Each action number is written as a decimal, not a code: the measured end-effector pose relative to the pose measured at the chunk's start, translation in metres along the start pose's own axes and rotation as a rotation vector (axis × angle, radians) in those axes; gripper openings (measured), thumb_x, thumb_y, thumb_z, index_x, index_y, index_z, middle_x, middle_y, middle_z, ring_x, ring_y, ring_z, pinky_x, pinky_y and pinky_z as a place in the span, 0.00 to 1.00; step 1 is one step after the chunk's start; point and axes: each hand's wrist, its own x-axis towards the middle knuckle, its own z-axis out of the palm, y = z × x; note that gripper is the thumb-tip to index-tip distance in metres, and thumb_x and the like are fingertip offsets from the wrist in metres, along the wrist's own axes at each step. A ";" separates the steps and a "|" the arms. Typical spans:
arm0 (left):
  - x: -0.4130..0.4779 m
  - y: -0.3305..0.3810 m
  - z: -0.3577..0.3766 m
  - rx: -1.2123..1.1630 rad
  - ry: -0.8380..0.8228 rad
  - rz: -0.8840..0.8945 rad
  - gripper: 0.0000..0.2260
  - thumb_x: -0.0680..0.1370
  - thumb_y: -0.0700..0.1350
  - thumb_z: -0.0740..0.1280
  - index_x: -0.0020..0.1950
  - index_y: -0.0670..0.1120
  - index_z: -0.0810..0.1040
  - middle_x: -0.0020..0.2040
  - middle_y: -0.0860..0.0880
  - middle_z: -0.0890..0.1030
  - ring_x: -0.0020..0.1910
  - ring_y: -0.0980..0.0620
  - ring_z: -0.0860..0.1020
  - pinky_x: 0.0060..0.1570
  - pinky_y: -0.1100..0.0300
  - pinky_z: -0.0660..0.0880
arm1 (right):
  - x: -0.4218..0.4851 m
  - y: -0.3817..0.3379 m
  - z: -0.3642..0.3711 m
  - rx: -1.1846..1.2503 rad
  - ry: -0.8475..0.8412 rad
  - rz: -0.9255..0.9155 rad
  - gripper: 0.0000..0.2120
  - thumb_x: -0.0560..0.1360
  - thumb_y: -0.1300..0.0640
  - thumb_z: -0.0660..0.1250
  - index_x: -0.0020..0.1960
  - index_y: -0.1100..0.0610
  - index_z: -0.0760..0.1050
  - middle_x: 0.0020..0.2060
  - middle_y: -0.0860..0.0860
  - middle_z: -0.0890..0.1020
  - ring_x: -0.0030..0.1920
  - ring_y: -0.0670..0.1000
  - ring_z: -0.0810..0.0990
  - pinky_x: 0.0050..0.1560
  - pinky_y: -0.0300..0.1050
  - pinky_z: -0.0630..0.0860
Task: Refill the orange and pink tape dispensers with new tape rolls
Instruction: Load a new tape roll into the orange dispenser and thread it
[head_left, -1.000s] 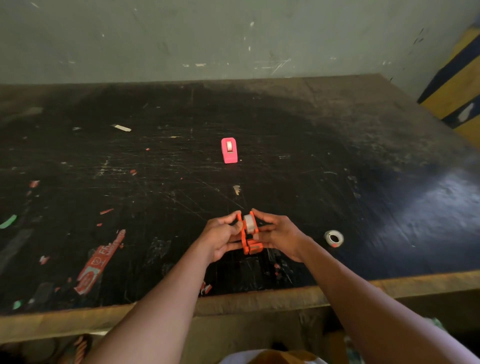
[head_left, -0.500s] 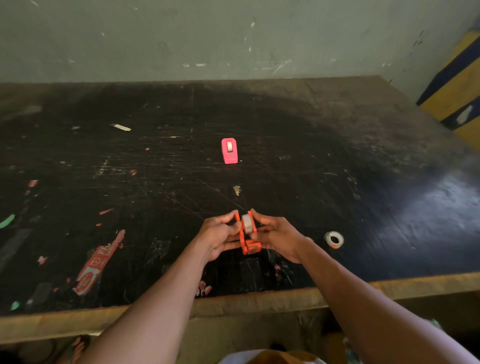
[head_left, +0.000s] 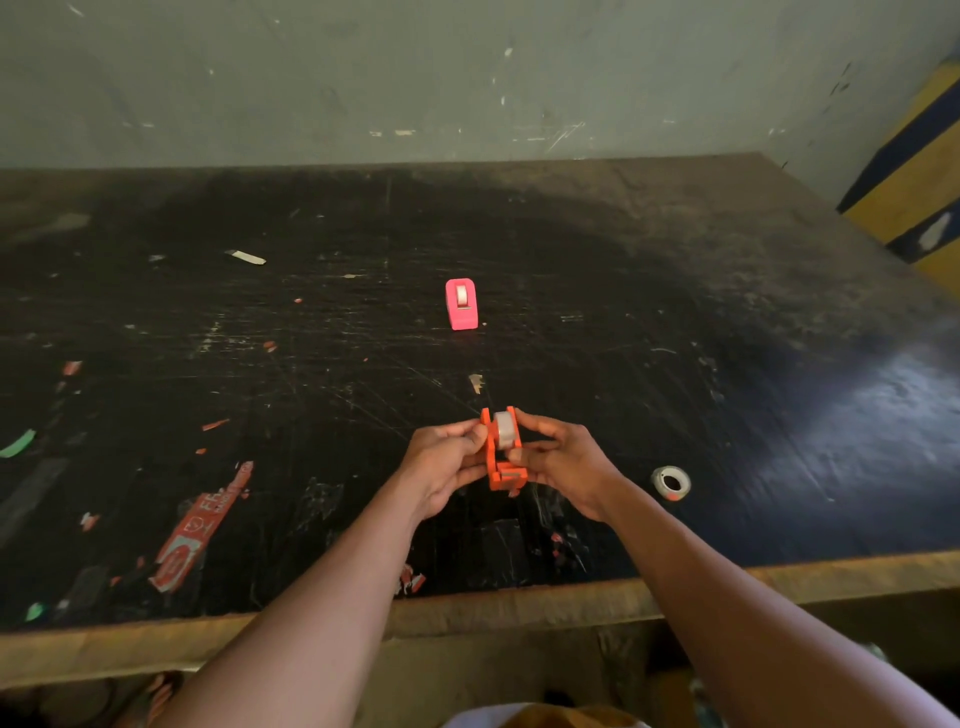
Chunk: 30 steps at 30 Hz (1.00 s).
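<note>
Near the table's (head_left: 519, 605) front edge, the left hand (head_left: 441, 465) and right hand (head_left: 563, 462) pinch the orange dispenser (head_left: 501, 470), a pale tape roll (head_left: 503, 430) seated between its walls.

The person shows as two arms reaching in from the bottom edge. The left forearm (head_left: 322, 613) and the right forearm (head_left: 727, 597) are bare along their whole visible length, slim and smooth. The left hand (head_left: 441, 462) and the right hand (head_left: 566, 467) are bare as well; the nails are too small to make out. Between the arms, at the very bottom, a strip of clothing (head_left: 571, 719) shows: mustard-brown fabric with a white patch at its left. Its cut cannot be told.
</note>
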 end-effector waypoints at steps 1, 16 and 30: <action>-0.001 0.002 -0.001 0.012 -0.030 -0.006 0.13 0.81 0.36 0.64 0.65 0.42 0.79 0.50 0.43 0.88 0.50 0.48 0.87 0.48 0.52 0.82 | 0.000 -0.001 -0.001 0.002 0.011 -0.013 0.26 0.76 0.71 0.67 0.71 0.56 0.70 0.51 0.62 0.85 0.51 0.58 0.86 0.46 0.49 0.84; -0.002 -0.001 -0.001 0.228 -0.140 -0.017 0.23 0.78 0.32 0.66 0.65 0.56 0.75 0.49 0.43 0.88 0.50 0.47 0.87 0.49 0.54 0.80 | 0.001 -0.006 -0.003 -0.122 0.032 0.054 0.27 0.78 0.67 0.65 0.72 0.45 0.69 0.47 0.55 0.87 0.49 0.53 0.87 0.46 0.45 0.82; -0.005 0.001 0.001 0.204 -0.129 0.002 0.23 0.77 0.30 0.66 0.66 0.54 0.74 0.49 0.43 0.88 0.49 0.47 0.87 0.49 0.54 0.80 | 0.000 -0.013 0.001 -0.155 0.047 0.061 0.26 0.79 0.66 0.65 0.71 0.45 0.70 0.51 0.56 0.86 0.51 0.53 0.86 0.53 0.51 0.82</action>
